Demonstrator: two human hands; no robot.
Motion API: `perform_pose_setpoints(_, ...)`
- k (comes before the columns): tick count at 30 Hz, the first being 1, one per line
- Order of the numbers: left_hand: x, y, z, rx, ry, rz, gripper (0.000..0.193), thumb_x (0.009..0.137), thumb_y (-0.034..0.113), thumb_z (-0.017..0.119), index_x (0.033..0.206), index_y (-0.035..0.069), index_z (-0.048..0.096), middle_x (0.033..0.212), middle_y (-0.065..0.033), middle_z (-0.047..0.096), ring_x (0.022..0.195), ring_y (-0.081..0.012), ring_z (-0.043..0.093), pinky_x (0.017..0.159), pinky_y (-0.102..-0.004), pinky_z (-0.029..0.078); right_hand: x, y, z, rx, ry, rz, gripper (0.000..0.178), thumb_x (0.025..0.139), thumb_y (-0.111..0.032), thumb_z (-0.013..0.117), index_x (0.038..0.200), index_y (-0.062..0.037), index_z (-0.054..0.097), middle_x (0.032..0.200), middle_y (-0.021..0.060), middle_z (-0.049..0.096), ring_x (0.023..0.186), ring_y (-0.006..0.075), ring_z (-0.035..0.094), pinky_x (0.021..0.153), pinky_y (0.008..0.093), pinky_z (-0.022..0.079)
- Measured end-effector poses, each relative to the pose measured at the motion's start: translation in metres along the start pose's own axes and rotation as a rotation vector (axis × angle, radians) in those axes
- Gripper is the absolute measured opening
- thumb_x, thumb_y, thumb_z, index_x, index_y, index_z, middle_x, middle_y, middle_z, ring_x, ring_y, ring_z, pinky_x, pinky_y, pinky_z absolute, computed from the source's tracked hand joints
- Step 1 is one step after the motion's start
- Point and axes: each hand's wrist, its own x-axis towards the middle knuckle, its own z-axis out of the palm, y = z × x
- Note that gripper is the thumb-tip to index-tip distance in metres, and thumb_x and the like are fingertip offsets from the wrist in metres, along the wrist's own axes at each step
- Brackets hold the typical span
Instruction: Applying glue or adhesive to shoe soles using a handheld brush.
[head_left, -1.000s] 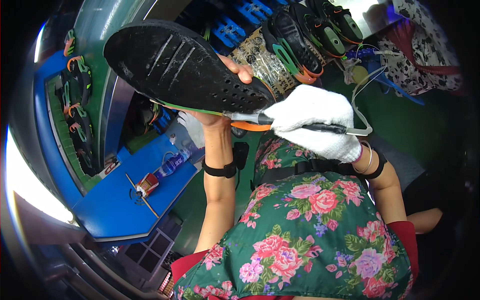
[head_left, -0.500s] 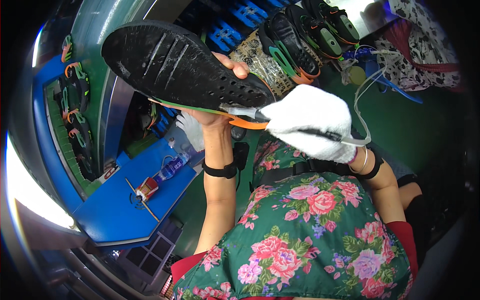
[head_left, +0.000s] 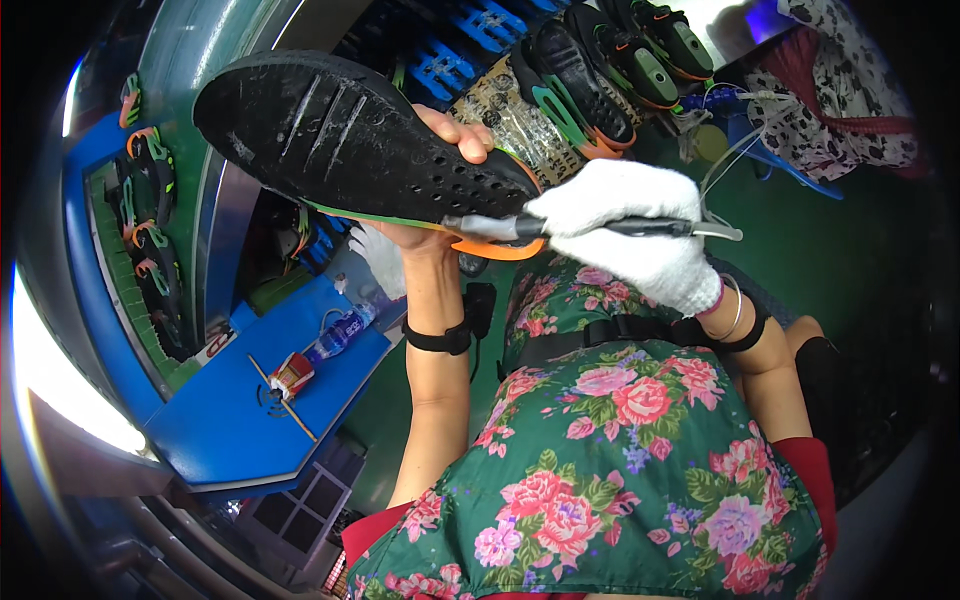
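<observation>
My bare left hand [head_left: 455,132] grips a black shoe sole [head_left: 330,150], its fingers lapping over the far edge and the palm beneath. The underside faces up, with small holes near one end, pale grooves toward the other, and a green-to-orange rim. In a white knit glove, my right hand [head_left: 630,215] is closed around a pen-like glue brush [head_left: 520,228] with a dark handle, a pale tip and a thin tube trailing behind. The brush tip lies at the sole's near edge, beside the holes; whether it touches is hard to tell.
Several black shoes [head_left: 640,65] and soles [head_left: 585,80] stand at the far side beside a taped carton [head_left: 530,125]. On the left, more shoe parts [head_left: 155,250] lie on a green belt. A blue table [head_left: 230,420] holds a bottle [head_left: 342,332] and a red container [head_left: 291,376].
The sole has shifted slightly left. My right hand has turned the brush from a downward slant to nearly level, its tip staying near the same edge.
</observation>
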Motion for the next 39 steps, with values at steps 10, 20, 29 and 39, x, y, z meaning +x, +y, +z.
perform_pose_setpoints(10,0.003,0.001,0.002,0.16,-0.046,0.019,0.075,0.092,0.07,0.047,0.098,-0.004,0.061,0.08,-0.0165,0.066,0.078,-0.0287,0.069,0.084,-0.0422,0.048,-0.003,-0.004,-0.009,-0.018,-0.051,0.016,0.017,0.073,0.003,0.079,0.089,-0.0007,0.076,0.095,0.0142,0.077,0.081,0.0227,0.071,0.075,0.0343,0.055)
perform_pose_setpoints(20,0.003,0.0,-0.004,0.19,-0.06,0.005,0.082,0.09,0.075,0.045,0.101,-0.005,0.061,0.081,-0.0162,0.066,0.079,-0.0293,0.069,0.085,-0.0417,0.049,-0.001,-0.009,-0.012,-0.291,-0.099,-0.191,0.015,0.073,0.001,0.08,0.087,-0.004,0.076,0.093,0.0102,0.077,0.079,0.0222,0.07,0.071,0.0336,0.055)
perform_pose_setpoints(29,0.0,-0.008,-0.002,0.04,-0.083,-0.048,0.086,0.086,0.075,0.055,0.107,-0.008,0.06,0.094,-0.0153,0.063,0.09,-0.0284,0.067,0.087,-0.0411,0.049,-0.012,-0.027,-0.013,-0.378,-0.3,-0.369,0.016,0.074,0.003,0.079,0.087,-0.004,0.075,0.096,0.0118,0.076,0.08,0.0242,0.071,0.07,0.0347,0.055)
perform_pose_setpoints(39,0.004,-0.014,-0.005,0.042,-0.029,-0.169,0.111,0.069,0.098,0.042,0.102,-0.007,0.059,0.091,-0.0137,0.063,0.084,-0.0266,0.064,0.083,-0.0415,0.047,-0.015,-0.016,-0.02,-0.468,-0.085,-0.282,0.021,0.073,0.003,0.08,0.092,-0.0036,0.075,0.096,0.012,0.076,0.081,0.0246,0.071,0.071,0.0339,0.056)
